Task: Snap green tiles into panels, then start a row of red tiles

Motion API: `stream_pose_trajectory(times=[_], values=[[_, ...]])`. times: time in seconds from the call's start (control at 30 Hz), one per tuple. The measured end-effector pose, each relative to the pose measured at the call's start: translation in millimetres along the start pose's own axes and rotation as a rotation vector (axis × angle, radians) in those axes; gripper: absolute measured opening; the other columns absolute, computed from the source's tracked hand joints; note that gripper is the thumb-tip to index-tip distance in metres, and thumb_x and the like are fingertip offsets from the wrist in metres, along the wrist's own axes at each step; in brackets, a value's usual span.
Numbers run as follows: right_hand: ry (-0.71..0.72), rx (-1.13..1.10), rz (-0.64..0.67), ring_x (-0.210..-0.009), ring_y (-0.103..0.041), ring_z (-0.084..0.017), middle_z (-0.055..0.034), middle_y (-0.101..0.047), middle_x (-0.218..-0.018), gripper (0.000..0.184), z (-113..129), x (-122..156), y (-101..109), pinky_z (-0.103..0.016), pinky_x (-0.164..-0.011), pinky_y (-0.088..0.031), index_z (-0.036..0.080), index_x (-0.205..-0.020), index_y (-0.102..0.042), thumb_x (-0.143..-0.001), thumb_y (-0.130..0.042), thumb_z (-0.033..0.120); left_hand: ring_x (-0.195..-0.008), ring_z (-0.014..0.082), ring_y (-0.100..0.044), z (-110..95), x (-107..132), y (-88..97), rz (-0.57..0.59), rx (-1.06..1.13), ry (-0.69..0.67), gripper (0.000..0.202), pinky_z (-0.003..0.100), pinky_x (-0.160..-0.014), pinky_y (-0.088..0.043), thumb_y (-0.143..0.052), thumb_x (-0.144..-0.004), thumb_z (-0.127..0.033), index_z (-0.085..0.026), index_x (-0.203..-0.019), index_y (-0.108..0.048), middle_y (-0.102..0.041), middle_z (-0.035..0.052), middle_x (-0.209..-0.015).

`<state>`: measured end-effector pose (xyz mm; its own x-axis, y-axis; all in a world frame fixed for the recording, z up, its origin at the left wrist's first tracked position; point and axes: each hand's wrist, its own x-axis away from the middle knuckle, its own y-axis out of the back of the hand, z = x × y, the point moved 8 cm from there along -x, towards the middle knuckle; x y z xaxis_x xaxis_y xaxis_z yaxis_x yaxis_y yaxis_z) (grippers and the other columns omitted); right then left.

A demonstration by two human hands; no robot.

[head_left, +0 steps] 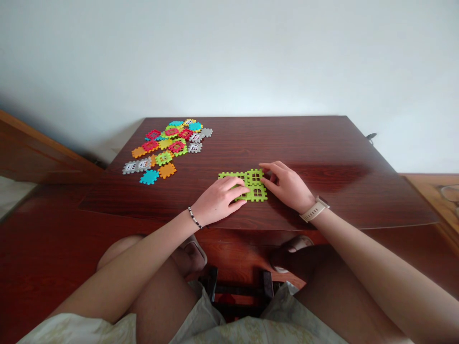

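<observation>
At the near edge of the dark wood-grain table [304, 143], I have the left hand [218, 200] lying across a block of interlocking lime-green window tiles [256, 192], its fingers together over the block's left half. The right hand [287, 186] comes in from the right, its fingers spread and curled against the block's right side and upper edge. Both hands are touching the block, but from this view I cannot tell whether either one is actually pinching it. The block lies flat on the table, just right of centre. A beaded bracelet [194, 218] circles the left wrist, and a pale strap watch [314, 209] sits on the right. Well off to the far left, a loose heap of red, orange, teal, yellow-green and grey tiles [167, 145] lies on the tabletop. A white wall [229, 57] rises beyond the far edge.
</observation>
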<state>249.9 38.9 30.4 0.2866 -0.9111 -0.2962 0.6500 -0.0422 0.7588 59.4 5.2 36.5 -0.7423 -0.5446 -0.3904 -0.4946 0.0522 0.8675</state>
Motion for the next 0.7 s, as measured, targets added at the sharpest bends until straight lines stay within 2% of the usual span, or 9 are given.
stream_pose_trajectory(times=[0.27,0.37,0.47,0.6,0.7], values=[[0.020,-0.004,0.039,-0.086,-0.070,-0.025,-0.0116,-0.072,-0.124,0.040,5.2,0.8,0.7,-0.043,-0.084,-0.060,0.024,-0.141,-0.068,-0.103,-0.064,0.033,-0.122,0.0288,-0.068,0.9,0.2,-0.2,0.010,-0.001,0.013,0.021,0.049,-0.111,-0.056,-0.062,-0.110,-0.028,-0.023,-0.126,-0.074,-0.072,0.0110,-0.125],[0.052,-0.003,0.057,-0.099,-0.073,-0.029,-0.0137,-0.069,-0.134,0.049,9.4,0.8,3.4,-0.048,-0.095,-0.062,0.025,-0.149,-0.063,-0.102,-0.066,0.035,-0.122,0.0288,-0.068,1.3,0.2,-0.4,0.013,-0.002,0.017,0.021,0.049,-0.111,-0.056,-0.062,-0.110,-0.028,-0.023,-0.126,-0.074,-0.072,0.0110,-0.125],[0.102,0.004,0.090,-0.120,-0.071,-0.035,-0.0155,-0.066,-0.144,0.060,13.1,1.4,4.2,-0.053,-0.109,-0.059,0.025,-0.158,-0.055,-0.101,-0.070,0.040,-0.123,0.0290,-0.069,2.4,0.6,-1.1,0.015,-0.002,0.025,0.021,0.049,-0.111,-0.056,-0.062,-0.109,-0.027,-0.023,-0.127,-0.074,-0.072,0.0110,-0.126],[0.155,0.002,0.155,-0.145,-0.060,-0.038,-0.0162,-0.060,-0.158,0.078,14.6,3.5,-0.2,-0.058,-0.123,-0.050,0.027,-0.168,-0.042,-0.101,-0.073,0.049,-0.125,0.0303,-0.067,3.7,2.8,-0.8,-0.006,-0.018,0.030,0.026,0.051,-0.113,-0.056,-0.065,-0.107,-0.024,-0.021,-0.132,-0.070,-0.070,0.0123,-0.129],[0.178,0.033,0.185,-0.163,-0.039,-0.041,-0.0166,-0.053,-0.167,0.086,14.9,4.6,-3.4,-0.062,-0.132,-0.038,0.027,-0.171,-0.038,-0.098,-0.076,0.052,-0.128,0.0327,-0.066,5.4,4.6,0.4,-0.028,-0.042,0.046,0.036,0.053,-0.114,-0.056,-0.070,-0.104,-0.029,-0.020,-0.139,-0.065,-0.067,0.0144,-0.134]])
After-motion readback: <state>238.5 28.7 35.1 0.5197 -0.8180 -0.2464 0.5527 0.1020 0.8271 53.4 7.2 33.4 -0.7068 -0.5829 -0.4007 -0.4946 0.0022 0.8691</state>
